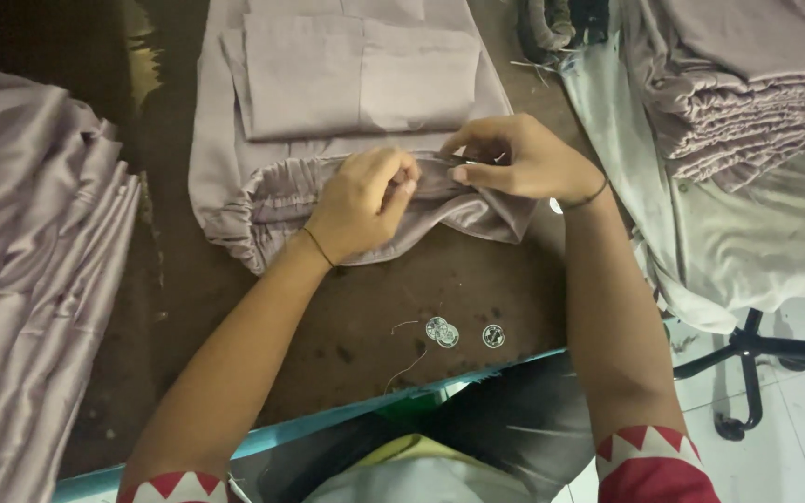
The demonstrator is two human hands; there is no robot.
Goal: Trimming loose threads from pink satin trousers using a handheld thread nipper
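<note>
Head view: left hand [361,203] and right hand [514,158] both pinching gathered waistband [277,191] of mauve garment [235,140] lying on brown table [347,317]. Looks light, limp, satiny, likely slippery; best gripped at thick elastic edge. Three coins [458,333] near table edge, fabric stacks [747,102] on both sides.

Dark brown worktable [365,317], white tile floor [794,410], chair base [747,359].
</note>
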